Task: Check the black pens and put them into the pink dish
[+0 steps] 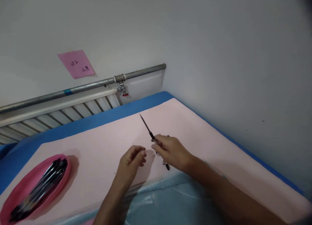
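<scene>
My right hand (172,150) is closed on a pen part with a black grip section; its slim dark refill (145,122) points up and to the left, away from me. To its left, my left hand (131,160) hovers with fingers curled and thumb pressed in; whatever they may hold cannot be made out. Partly hidden under my right hand, a clear pen piece with a black end (167,166) lies near the front edge of the pink sheet (102,156).
A pink oval basket (67,176) at the left holds several black-and-clear pens (46,182). Blue cloth (97,122) borders the pink sheet. Behind stand a white radiator (63,116) and a metal pipe (92,85) with a red valve. A wall rises at the right.
</scene>
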### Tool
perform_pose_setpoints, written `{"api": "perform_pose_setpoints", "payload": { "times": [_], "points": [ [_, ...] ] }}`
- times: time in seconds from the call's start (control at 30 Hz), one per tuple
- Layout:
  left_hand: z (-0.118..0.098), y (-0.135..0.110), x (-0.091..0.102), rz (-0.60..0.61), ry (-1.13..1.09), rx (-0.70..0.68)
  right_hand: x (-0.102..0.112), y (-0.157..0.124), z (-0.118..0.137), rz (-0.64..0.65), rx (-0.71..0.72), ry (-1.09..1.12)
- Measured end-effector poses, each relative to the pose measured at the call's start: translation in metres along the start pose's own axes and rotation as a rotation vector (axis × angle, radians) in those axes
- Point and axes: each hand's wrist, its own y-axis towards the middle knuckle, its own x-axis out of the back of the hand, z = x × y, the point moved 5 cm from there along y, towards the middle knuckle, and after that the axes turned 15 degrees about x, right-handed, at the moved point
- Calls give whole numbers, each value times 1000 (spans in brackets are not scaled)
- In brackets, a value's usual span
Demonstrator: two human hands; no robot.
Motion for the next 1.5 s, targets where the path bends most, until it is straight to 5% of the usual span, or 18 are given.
{"api": "perform_pose_setpoints", "payload": {
  "times": [0.17,0.37,0.73,0.93,1.07,1.27,1.5],
  "points": [
    [4,-2,-36,-27,530,-221,8,-1,-8,-100,-28,39],
    [5,-3,-67,-20,824,-291,7,-3,-7,-83,-18,49],
    [4,-2,-70,-40,899,-260,2,-1,-8,-29,-24,23],
    [8,-2,-61,-154,962,-167,3,-1,-7,-6,-37,14],
    [13,1,-33,-158,699,-82,4,-1,-6,11,-39,13],
    [19,11,21,-47,-181,230,-3,-1,5,61,55,-28],
    [12,12,37,-52,-711,245,-24,-5,24,188,138,23]
  ]
}}
